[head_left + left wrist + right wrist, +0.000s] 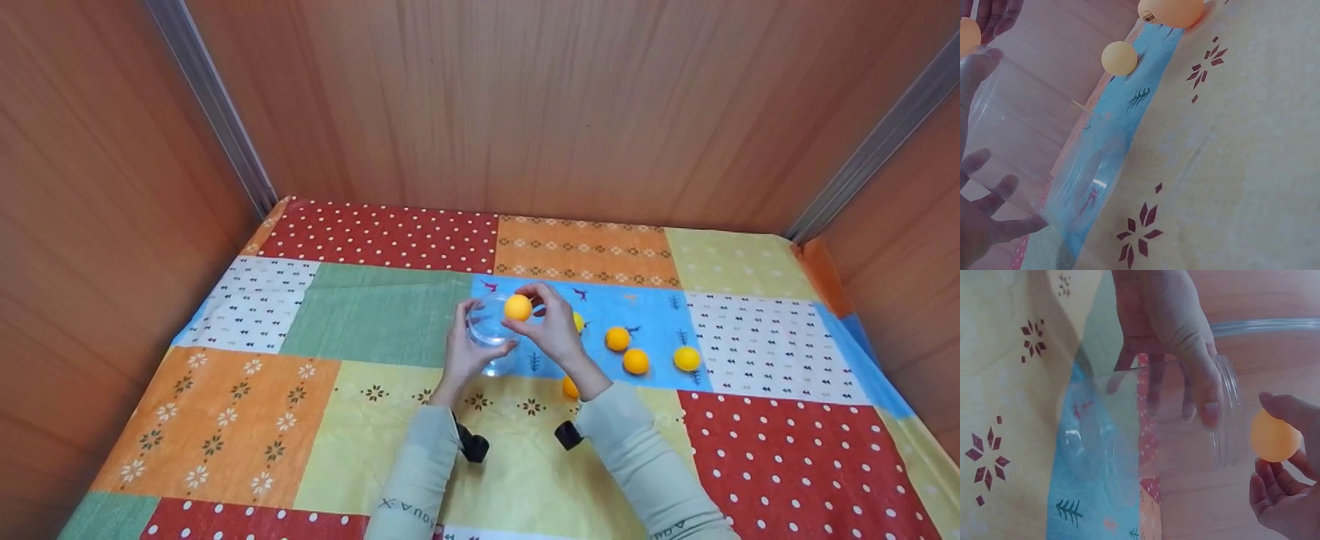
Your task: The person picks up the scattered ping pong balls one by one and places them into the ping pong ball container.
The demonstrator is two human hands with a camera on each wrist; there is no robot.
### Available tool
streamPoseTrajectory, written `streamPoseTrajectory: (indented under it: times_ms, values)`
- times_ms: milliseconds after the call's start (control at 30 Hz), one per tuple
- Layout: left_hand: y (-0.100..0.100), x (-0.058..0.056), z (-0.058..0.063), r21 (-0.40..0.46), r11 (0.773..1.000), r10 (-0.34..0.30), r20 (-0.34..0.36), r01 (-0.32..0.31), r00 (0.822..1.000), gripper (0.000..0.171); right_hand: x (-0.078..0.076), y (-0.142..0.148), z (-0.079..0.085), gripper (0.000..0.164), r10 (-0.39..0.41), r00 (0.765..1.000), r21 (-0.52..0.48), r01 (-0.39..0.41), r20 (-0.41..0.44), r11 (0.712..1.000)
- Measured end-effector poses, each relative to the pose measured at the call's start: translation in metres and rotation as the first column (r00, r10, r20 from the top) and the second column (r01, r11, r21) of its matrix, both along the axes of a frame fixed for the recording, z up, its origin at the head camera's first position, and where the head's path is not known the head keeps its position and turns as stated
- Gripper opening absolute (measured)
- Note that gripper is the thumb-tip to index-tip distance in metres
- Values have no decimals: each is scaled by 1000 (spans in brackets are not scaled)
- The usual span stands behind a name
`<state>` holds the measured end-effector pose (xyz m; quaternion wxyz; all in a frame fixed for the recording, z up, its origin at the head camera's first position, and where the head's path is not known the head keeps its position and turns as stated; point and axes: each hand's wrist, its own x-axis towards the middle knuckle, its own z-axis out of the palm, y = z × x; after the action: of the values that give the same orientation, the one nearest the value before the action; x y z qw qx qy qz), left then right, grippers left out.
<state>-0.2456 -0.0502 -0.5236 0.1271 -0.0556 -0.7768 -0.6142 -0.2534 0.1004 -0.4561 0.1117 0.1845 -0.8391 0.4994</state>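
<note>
A clear plastic jar (1168,433) with a threaded open rim stands on the blue patch of the cloth. My left hand (466,349) grips it round its side, thumb toward me. Beside the jar's mouth, my right hand (553,326) pinches an orange ping-pong ball (517,307) between thumb and fingertips. In the right wrist view the ball (1275,435) is just outside the rim, apart from it. No ball shows inside the jar.
Right of the hands lie loose balls: two orange balls (618,339) close together, a yellower ball (686,358) farther right, and another partly behind the right hand. One orange ball (571,387) sits by the right wrist. Wooden panels (480,105) surround the patchwork cloth (390,315).
</note>
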Motion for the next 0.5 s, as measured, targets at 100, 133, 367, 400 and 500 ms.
streamPoseTrajectory:
  times_ms: [100,133,367,400,500]
  values:
    - [0,0,0,-1,1000,0,-26,0,1000,79,-2,-4,0,43,15,999,17,-15,-29,1000]
    - [0,0,0,0,1000,0,-31,0,1000,79,-2,-6,0,43,21,999,22,-20,-38,1000]
    - [-1,0,0,28,1000,-10,-30,11,999,82,-3,-8,-1,45,54,996,39,-52,-65,998]
    - [-1,1,0,32,999,-10,-35,11,999,82,-3,-8,-1,45,57,996,42,-54,-69,998]
    - [-1,1,0,31,999,-10,-41,11,999,81,-1,-5,-1,43,60,996,51,-56,-70,997]
